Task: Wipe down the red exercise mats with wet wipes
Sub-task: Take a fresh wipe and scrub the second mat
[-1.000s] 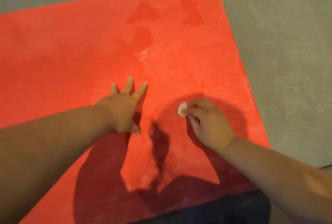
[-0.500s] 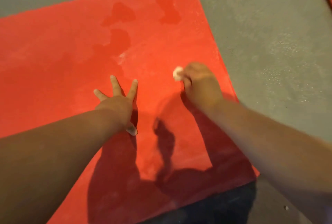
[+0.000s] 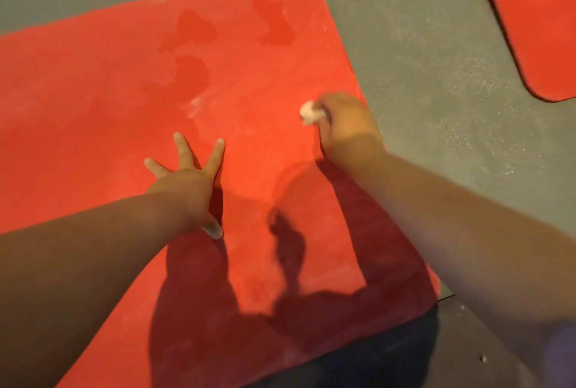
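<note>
Gray floor (image 3: 420,45) is lying under a big red mat (image 3: 93,107) (dark wet spots up top). Left hand (image 3: 187,182) is pressing flat, fingers spread. Right hand (image 3: 346,122) is pinching a white wipe (image 3: 308,112) near the mat's right edge.

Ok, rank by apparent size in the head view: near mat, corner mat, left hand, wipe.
1. near mat
2. corner mat, cropped by the frame, so its true size is unsure
3. left hand
4. wipe, mostly hidden in the right hand
</note>
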Motion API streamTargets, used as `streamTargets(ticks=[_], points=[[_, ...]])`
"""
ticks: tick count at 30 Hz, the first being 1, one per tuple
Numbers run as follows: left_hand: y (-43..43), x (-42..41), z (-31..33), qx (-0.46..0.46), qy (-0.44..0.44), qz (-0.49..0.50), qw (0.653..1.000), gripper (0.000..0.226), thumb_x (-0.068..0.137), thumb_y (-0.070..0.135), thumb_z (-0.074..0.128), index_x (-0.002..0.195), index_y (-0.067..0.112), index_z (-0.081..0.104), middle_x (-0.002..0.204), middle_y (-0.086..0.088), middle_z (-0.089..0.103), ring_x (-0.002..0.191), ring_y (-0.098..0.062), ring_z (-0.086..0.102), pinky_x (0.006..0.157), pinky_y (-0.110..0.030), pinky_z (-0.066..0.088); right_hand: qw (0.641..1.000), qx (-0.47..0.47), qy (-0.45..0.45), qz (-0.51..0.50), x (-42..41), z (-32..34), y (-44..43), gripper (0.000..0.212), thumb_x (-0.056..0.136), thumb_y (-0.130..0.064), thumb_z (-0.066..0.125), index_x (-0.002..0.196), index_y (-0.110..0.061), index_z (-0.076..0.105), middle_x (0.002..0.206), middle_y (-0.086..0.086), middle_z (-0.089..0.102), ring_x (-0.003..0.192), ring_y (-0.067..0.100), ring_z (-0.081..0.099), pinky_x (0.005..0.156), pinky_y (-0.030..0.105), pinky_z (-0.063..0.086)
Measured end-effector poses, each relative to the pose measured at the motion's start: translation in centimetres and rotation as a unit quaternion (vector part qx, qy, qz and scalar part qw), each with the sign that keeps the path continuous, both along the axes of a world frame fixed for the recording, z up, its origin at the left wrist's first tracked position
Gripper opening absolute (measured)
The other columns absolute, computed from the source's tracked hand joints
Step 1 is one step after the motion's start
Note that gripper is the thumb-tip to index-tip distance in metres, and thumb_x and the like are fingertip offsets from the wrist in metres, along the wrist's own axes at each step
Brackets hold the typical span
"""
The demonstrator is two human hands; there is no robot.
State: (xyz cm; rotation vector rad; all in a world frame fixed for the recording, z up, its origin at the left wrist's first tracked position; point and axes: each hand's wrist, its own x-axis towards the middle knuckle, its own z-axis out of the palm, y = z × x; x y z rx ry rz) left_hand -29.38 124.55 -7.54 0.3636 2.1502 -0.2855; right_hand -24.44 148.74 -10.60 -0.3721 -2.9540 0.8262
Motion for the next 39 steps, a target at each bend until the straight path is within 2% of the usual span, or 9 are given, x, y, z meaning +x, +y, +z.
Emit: streamTargets(ticks=[6, 9, 14, 17, 22, 25, 30, 33, 39], points=[[-0.1, -0.1, -0.2, 0.004, 0.003, -0.003, 1.0, 0.154, 0.048, 0.04, 0.093, 0.11, 0.056, -0.047, 0.134, -0.012, -0.056, 0.13, -0.066, -0.01, 0.097, -0.064, 0.036, 0.999, -0.016, 0.002, 0.032, 13.3, -0.3, 0.3, 0.014, 0.082, -0.007, 0.064, 0.093, -0.014, 0.068, 0.093, 0.002, 0.064, 0.089, 0.023, 0.056, 0.084, 0.025, 0.039], [-0.1, -0.1, -0.2, 0.005, 0.003, -0.001, 1.0, 0.154, 0.048, 0.039, 0.094, 0.111, 0.058, -0.045, 0.134, -0.01, -0.056, 0.131, -0.065, -0.011, 0.097, -0.065, 0.036, 0.999, 0.005, 0.013, 0.043, 8.9, -0.8, 1.9, 0.01, 0.084, -0.005, 0.064, 0.089, -0.011, 0.07, 0.09, 0.007, 0.067, 0.088, 0.03, 0.059, 0.082, 0.032, 0.039], [0.0, 0.1, 0.0, 0.008, 0.01, 0.008, 1.0, 0.152, 0.048, 0.038, 0.093, 0.115, 0.06, -0.041, 0.137, -0.005, -0.055, 0.133, -0.061, -0.013, 0.099, -0.064, 0.035, 0.995, 0.002, 0.025, -0.099, -1.5, -1.0, 5.3, 0.018, 0.088, -0.011, 0.058, 0.098, -0.008, 0.072, 0.102, 0.014, 0.066, 0.101, 0.032, 0.057, 0.089, 0.033, 0.04], [-0.1, 0.2, 0.2, 0.012, 0.014, 0.014, 1.0, 0.152, 0.047, 0.038, 0.094, 0.115, 0.06, -0.041, 0.138, -0.003, -0.053, 0.134, -0.061, -0.013, 0.1, -0.063, 0.035, 0.996, 0.013, 0.017, -0.085, 1.3, -1.0, 4.1, 0.017, 0.087, -0.008, 0.056, 0.096, -0.007, 0.07, 0.1, 0.015, 0.065, 0.098, 0.033, 0.057, 0.088, 0.038, 0.042], [-0.3, 0.2, 0.0, 0.019, 0.023, 0.012, 0.999, 0.153, 0.047, 0.041, 0.093, 0.114, 0.059, -0.043, 0.139, -0.005, -0.053, 0.133, -0.063, -0.01, 0.098, -0.062, 0.037, 0.998, -0.013, 0.035, -0.044, 11.0, -1.2, 1.7, 0.016, 0.082, -0.005, 0.064, 0.095, -0.013, 0.07, 0.093, 0.005, 0.066, 0.09, 0.028, 0.06, 0.082, 0.032, 0.044], [-0.5, 0.3, -0.1, 0.025, 0.031, 0.005, 0.999, 0.152, 0.046, 0.043, 0.093, 0.116, 0.059, -0.042, 0.14, -0.005, -0.051, 0.134, -0.063, -0.009, 0.098, -0.061, 0.036, 0.998, -0.001, 0.056, -0.038, 7.6, -1.6, 2.9, 0.015, 0.082, -0.002, 0.064, 0.093, -0.011, 0.071, 0.09, 0.009, 0.067, 0.087, 0.03, 0.06, 0.081, 0.031, 0.041], [-1.4, 0.2, -0.3, 0.043, 0.032, -0.011, 0.999, 0.146, 0.05, 0.045, 0.091, 0.125, 0.061, -0.034, 0.144, -0.001, -0.047, 0.136, -0.06, -0.008, 0.101, -0.06, 0.034, 0.982, -0.009, 0.045, -0.185, -2.9, -1.7, 5.6, 0.014, 0.087, -0.007, 0.054, 0.094, -0.003, 0.065, 0.104, 0.016, 0.061, 0.095, 0.032, 0.056, 0.079, 0.031, 0.037], [-2.4, -0.7, 0.0, 0.051, 0.037, -0.047, 0.997, 0.135, 0.06, 0.04, 0.087, 0.124, 0.062, -0.03, 0.15, -0.003, -0.038, 0.135, -0.061, 0.001, 0.105, -0.056, 0.032, 0.976, 0.0, 0.024, -0.218, -3.5, -1.4, 5.6, 0.015, 0.088, -0.006, 0.051, 0.095, -0.002, 0.063, 0.107, 0.018, 0.059, 0.096, 0.035, 0.056, 0.08, 0.034, 0.037], [-3.4, -1.2, 0.3, 0.046, 0.062, -0.061, 0.995, 0.134, 0.062, 0.03, 0.086, 0.135, 0.061, -0.022, 0.155, 0.008, -0.028, 0.14, -0.05, 0.011, 0.099, -0.052, 0.04, 0.993, 0.02, 0.061, -0.103, 1.1, -1.8, 1.6, 0.019, 0.085, -0.003, 0.05, 0.091, -0.007, 0.067, 0.1, 0.01, 0.067, 0.096, 0.028, 0.058, 0.087, 0.031, 0.038]])
